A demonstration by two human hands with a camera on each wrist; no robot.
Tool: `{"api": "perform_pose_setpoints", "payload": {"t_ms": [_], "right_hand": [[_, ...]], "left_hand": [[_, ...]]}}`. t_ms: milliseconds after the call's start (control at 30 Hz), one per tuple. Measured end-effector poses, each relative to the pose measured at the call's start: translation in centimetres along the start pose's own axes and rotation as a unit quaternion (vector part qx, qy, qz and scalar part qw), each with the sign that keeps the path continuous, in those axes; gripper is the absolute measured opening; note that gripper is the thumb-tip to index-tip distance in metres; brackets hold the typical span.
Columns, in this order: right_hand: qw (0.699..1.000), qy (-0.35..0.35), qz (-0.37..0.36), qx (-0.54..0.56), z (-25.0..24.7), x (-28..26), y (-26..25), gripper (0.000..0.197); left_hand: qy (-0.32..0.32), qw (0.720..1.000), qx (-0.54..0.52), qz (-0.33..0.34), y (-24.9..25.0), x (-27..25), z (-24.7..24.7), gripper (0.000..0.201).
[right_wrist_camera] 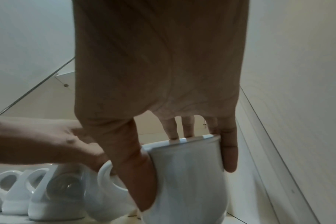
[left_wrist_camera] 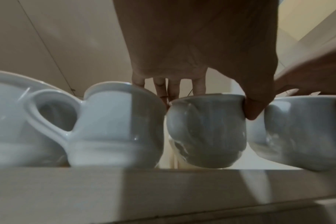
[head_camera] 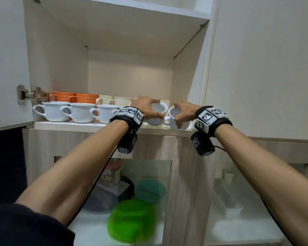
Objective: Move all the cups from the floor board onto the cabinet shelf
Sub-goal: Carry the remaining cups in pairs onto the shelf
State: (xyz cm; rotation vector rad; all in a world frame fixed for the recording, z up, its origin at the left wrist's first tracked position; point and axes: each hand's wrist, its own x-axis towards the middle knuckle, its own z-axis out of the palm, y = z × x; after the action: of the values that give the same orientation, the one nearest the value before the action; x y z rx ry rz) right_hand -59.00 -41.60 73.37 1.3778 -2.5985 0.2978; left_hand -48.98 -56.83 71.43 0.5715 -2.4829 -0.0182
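Three white cups [head_camera: 79, 112] stand in a row along the front of the cabinet shelf [head_camera: 69, 124]. To their right my left hand [head_camera: 154, 108] grips a white cup [head_camera: 158, 110] by its rim from above, just at shelf level. In the left wrist view this cup [left_wrist_camera: 207, 130] hangs slightly tilted beside a standing cup [left_wrist_camera: 115, 128]. My right hand [head_camera: 180, 113] holds another white cup [head_camera: 172, 112] from above at the shelf's front edge, tilted, its handle toward the left cup. In the right wrist view thumb and fingers clasp this cup [right_wrist_camera: 188, 174].
Orange cups [head_camera: 75, 97] and cream cups [head_camera: 114, 100] fill the back row. The open door [head_camera: 7, 59] hangs at the left on a hinge [head_camera: 32, 95]. The cabinet's right wall [head_camera: 185, 77] is close to the right cup. Below, glass doors show green plates [head_camera: 132, 221].
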Motion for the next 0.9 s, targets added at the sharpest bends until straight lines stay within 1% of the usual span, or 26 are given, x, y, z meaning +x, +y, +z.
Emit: {"api": "perform_pose_setpoints", "payload": {"t_ms": [100, 233, 333, 400, 500, 767, 900], "right_hand": [[1.000, -0.016, 0.009, 0.000, -0.4, 0.3, -0.1, 0.082], [0.999, -0.043, 0.029, 0.012, -0.9, 0.8, 0.0, 0.072], [0.996, -0.065, 0.048, 0.036, -1.3, 1.3, 0.2, 0.077], [0.994, -0.082, 0.061, 0.044, -1.5, 1.4, 0.2, 0.079], [0.991, -0.094, 0.073, 0.062, -1.6, 1.9, 0.2, 0.070], [0.987, -0.106, 0.065, 0.104, -0.2, 2.8, 0.2, 0.056], [0.986, -0.105, 0.060, 0.111, 0.2, 3.0, 0.5, 0.056]], "left_hand": [[0.004, 1.000, 0.021, -0.020, -0.6, 0.6, 0.7, 0.076], [-0.004, 0.999, 0.019, -0.026, -1.1, 0.9, 1.2, 0.074], [-0.029, 0.999, 0.019, -0.039, -1.2, 1.3, 1.2, 0.080], [-0.038, 0.998, 0.024, -0.044, -1.1, 1.5, 1.0, 0.077], [-0.049, 0.997, 0.035, -0.046, -1.0, 1.9, 1.2, 0.076], [-0.064, 0.995, 0.060, -0.044, -1.1, 1.9, 1.5, 0.081], [-0.070, 0.992, 0.099, -0.029, -1.4, 1.4, 1.2, 0.086]]}}
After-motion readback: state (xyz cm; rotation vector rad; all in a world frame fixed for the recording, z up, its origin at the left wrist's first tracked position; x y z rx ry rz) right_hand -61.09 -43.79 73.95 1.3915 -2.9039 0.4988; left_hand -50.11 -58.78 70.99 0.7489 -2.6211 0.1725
